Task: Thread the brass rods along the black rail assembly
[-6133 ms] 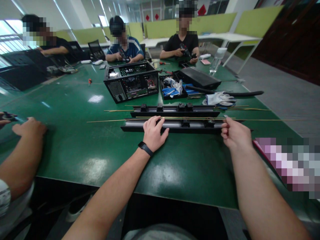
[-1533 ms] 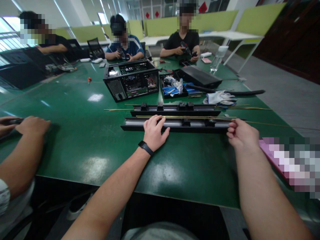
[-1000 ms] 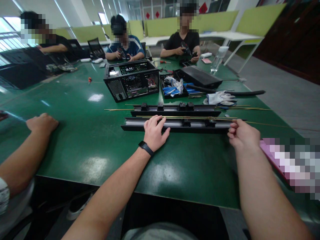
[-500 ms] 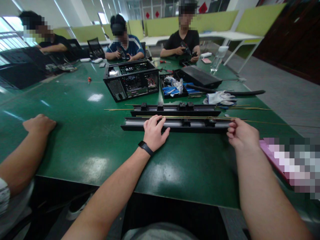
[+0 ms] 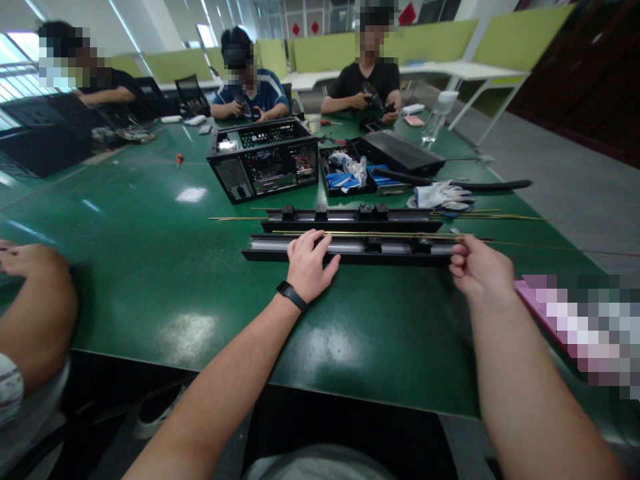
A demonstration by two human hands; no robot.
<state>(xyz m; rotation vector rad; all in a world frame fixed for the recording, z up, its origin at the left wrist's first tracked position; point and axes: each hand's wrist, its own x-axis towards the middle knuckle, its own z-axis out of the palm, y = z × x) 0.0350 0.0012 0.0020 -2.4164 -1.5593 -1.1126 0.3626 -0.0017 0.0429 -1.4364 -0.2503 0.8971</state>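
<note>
A long black rail with a pale inner channel (image 5: 267, 245) lies across the table in front of me, with dark blocks (image 5: 373, 245) set along it. Thin brass-coloured rods (image 5: 350, 234) run lengthwise over it. My left hand (image 5: 310, 263), wearing a black wristband, rests on the rail with fingers spread, its fingertips at the rods. At the rail's right end my right hand (image 5: 480, 267) is closed, thumb and forefinger pinching the rods. Just behind lies a second black rail (image 5: 345, 223) with several blocks and more thin rods (image 5: 237, 219).
An opened computer case (image 5: 265, 167) stands beyond the rails. Right of it are a tray of gloves (image 5: 347, 172), a black panel (image 5: 400, 152), white gloves (image 5: 440, 195) and a bottle (image 5: 440, 117). A neighbour's arm (image 5: 40, 293) is at left. Several people sit around the table.
My right hand has shifted slightly left along the rail. My left hand stays in place. The neighbour's hand at left has drawn back toward the left edge.
</note>
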